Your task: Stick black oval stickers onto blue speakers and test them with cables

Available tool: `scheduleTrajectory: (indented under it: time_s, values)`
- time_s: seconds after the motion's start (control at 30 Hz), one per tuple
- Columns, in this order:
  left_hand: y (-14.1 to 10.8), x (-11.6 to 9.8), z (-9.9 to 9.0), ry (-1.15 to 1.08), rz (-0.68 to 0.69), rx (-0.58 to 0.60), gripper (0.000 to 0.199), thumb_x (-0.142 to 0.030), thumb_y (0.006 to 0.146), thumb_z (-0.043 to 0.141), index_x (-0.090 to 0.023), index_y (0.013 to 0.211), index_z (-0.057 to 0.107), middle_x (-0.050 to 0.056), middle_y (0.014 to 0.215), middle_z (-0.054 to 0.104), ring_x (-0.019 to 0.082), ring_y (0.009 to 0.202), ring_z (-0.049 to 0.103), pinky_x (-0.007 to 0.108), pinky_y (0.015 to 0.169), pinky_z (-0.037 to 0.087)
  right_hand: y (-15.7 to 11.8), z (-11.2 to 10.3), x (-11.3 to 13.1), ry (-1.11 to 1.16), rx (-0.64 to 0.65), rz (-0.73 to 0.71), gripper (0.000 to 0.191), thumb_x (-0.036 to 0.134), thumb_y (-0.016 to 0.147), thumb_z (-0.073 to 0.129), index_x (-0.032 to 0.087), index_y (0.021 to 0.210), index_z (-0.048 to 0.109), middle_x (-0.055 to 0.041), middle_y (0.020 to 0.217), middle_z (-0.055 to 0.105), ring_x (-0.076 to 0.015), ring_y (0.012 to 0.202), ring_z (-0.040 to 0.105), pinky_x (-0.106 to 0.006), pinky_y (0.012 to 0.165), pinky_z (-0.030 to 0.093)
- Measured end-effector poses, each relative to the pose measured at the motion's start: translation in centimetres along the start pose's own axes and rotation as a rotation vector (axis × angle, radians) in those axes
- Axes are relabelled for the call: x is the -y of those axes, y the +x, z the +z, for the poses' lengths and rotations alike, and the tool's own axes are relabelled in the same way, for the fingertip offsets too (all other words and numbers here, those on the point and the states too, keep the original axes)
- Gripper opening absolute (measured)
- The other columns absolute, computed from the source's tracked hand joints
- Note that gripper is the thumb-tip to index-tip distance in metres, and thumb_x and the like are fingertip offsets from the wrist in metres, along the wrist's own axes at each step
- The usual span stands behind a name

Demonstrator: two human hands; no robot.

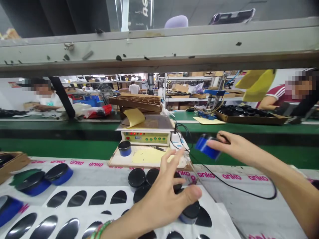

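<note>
My right hand [235, 146] is raised at the right, its fingers closed around a blue-sided round piece [208, 148], blurred by motion and tilted. My left hand [161, 196] is spread open above a cluster of black-topped round pieces [136, 178], hiding some of them. Whether it touches any of these, I cannot tell. Beneath my left forearm lie white sheets bearing rows of black discs [77, 198]. Several similar blue-sided, black-topped pieces [59, 174] sit at the left. One more blue-sided piece [124, 148] stands upright on the board ahead.
A control box [147, 137] with lit buttons stands in front of me, a pen [157, 148] below it. A black cable [239, 191] loops across the right side. Overhead runs a shelf beam [159, 49]. Beyond the green surface, people work near a box of black parts [249, 116].
</note>
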State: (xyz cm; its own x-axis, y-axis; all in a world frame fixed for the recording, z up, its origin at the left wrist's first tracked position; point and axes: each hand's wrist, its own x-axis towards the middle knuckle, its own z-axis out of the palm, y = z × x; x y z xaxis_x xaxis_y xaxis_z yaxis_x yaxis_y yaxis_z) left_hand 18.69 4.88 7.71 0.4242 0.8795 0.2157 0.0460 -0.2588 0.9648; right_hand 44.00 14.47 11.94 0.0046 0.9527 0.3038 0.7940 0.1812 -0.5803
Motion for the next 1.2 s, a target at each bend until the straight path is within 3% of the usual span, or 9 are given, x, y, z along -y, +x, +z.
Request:
scheduleTrajectory:
  time_s: [0.1, 0.2, 0.3, 0.4, 0.6, 0.87, 1.0, 1.1, 1.2]
  values:
    - [-0.9, -1.6, -0.4, -0.419, 0.023, 0.036, 0.076, -0.056, 0.081, 0.062, -0.033, 0.144, 0.028, 0.012, 0.145, 0.037, 0.027, 0.121, 0.052, 0.041, 0.098, 0.047, -5.6, 0.2, 7.5, 0.119, 0.337, -0.303, 0.042, 0.060, 0.082, 0.057, 0.023, 0.071, 0.039, 0.0053, 0.062, 0.047, -0.0114, 0.052, 0.044, -0.022, 0.044, 0.035]
    - [-1.8, -3.2, -1.1, -0.739, -0.065, 0.067, 0.046, -0.044, 0.085, 0.062, -0.019, 0.124, 0.055, 0.011, 0.112, 0.066, 0.024, 0.097, 0.067, 0.038, 0.088, 0.053, -9.8, 0.0, 11.1, 0.100, 0.153, -0.412, 0.034, 0.048, 0.097, 0.037, 0.023, 0.073, 0.038, 0.0055, 0.060, 0.046, -0.0104, 0.049, 0.044, -0.021, 0.043, 0.034]
    - [-2.1, -4.1, -2.0, -0.922, -0.169, -0.003, 0.037, -0.041, 0.086, 0.057, -0.009, 0.104, 0.066, 0.012, 0.089, 0.073, 0.023, 0.083, 0.071, 0.034, 0.080, 0.058, -11.5, 0.1, 11.2, 0.055, -0.048, -0.516, 0.022, 0.034, 0.101, 0.031, 0.024, 0.090, 0.048, 0.0021, 0.077, 0.057, -0.0124, 0.067, 0.057, -0.020, 0.055, 0.044]
    - [-1.9, -4.3, -2.5, -0.956, -0.210, -0.073, 0.036, -0.040, 0.087, 0.058, -0.010, 0.104, 0.067, 0.012, 0.090, 0.074, 0.022, 0.080, 0.072, 0.031, 0.075, 0.060, -11.9, 0.9, 10.6, 0.028, -0.065, -0.684, 0.017, 0.022, 0.099, 0.039, 0.025, 0.110, 0.050, 0.0001, 0.094, 0.063, -0.0123, 0.085, 0.063, -0.018, 0.069, 0.048]
    - [-1.6, -4.2, -2.4, -0.901, -0.135, -0.068, 0.035, -0.042, 0.080, 0.070, -0.019, 0.106, 0.063, 0.007, 0.100, 0.073, 0.020, 0.088, 0.071, 0.034, 0.079, 0.059, -11.8, 2.2, 10.6, -0.024, -0.198, -0.807, 0.016, 0.017, 0.099, 0.040, 0.019, 0.093, 0.054, -0.0025, 0.079, 0.064, -0.0149, 0.070, 0.062, -0.025, 0.059, 0.045]
    - [-2.0, -3.5, -2.0, -0.389, 0.048, -0.221, 0.054, -0.051, 0.070, 0.076, -0.023, 0.110, 0.052, 0.002, 0.094, 0.065, 0.016, 0.075, 0.066, 0.031, 0.071, 0.057, -12.3, 2.4, 10.7, -0.207, -0.264, -0.810, 0.021, 0.009, 0.094, 0.039, 0.019, 0.081, 0.053, -0.0012, 0.063, 0.058, -0.0155, 0.050, 0.057, -0.028, 0.045, 0.035]
    - [-2.3, -3.4, -2.5, -0.069, 0.185, -0.246, 0.055, -0.051, 0.074, 0.072, -0.030, 0.118, 0.046, 0.001, 0.100, 0.061, 0.016, 0.080, 0.065, 0.032, 0.079, 0.056, -12.0, 3.1, 10.8, -0.095, -0.218, -0.759, 0.019, 0.008, 0.093, 0.038, 0.020, 0.083, 0.049, -0.0001, 0.064, 0.057, -0.0147, 0.052, 0.055, -0.027, 0.047, 0.036]
    - [-2.4, -3.4, -3.3, 0.432, 0.410, -0.344, 0.062, -0.048, 0.076, 0.071, -0.030, 0.129, 0.043, 0.005, 0.114, 0.053, 0.021, 0.101, 0.060, 0.034, 0.087, 0.054, -11.0, 3.9, 10.5, 0.102, -0.032, -0.667, 0.020, 0.009, 0.095, 0.037, 0.022, 0.082, 0.044, 0.0023, 0.071, 0.056, -0.0118, 0.058, 0.053, -0.023, 0.053, 0.039]
    - [-2.2, -3.3, -3.8, 0.923, 0.723, -0.478, 0.065, -0.036, 0.079, 0.071, -0.019, 0.135, 0.043, 0.010, 0.119, 0.044, 0.025, 0.117, 0.048, 0.039, 0.101, 0.047, -9.9, 4.7, 10.1, 0.253, 0.044, -0.639, 0.020, 0.011, 0.097, 0.036, 0.023, 0.084, 0.044, 0.0034, 0.077, 0.055, -0.0100, 0.067, 0.053, -0.019, 0.059, 0.041]
